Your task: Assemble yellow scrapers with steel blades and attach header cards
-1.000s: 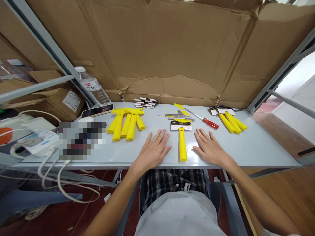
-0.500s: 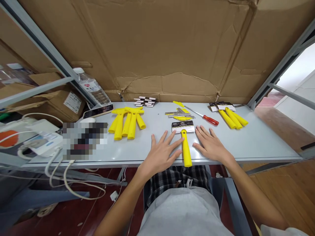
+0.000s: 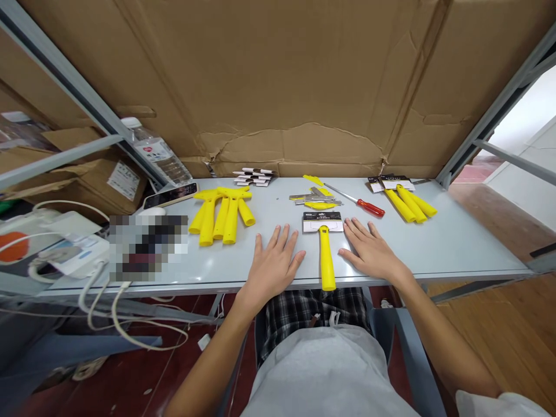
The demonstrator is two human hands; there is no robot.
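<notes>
A scraper with a yellow handle (image 3: 327,260) and a black-and-white card over its head lies between my hands, its handle end at the table's front edge. My left hand (image 3: 273,263) rests flat on the table to its left, fingers spread, apart from it. On the other side my right hand (image 3: 371,250) lies flat, its fingertips close to the card. Beyond the scraper are metal blades (image 3: 315,197) with yellow strips and a red-handled screwdriver (image 3: 369,208). Several bare yellow handles (image 3: 230,217) lie to the left; carded scrapers (image 3: 406,202) are grouped at the right.
Folded cards (image 3: 255,176) stand by the cardboard backing. At the left are a phone (image 3: 171,196), a water bottle (image 3: 158,153), a cardboard box (image 3: 99,182), white cables (image 3: 115,313) and a blurred-out patch. Metal shelf posts (image 3: 478,127) frame the table (image 3: 473,249).
My left hand has moved left, away from the scraper's handle, and lies flat beside it. My right hand stays in place. The whole view has shifted slightly.
</notes>
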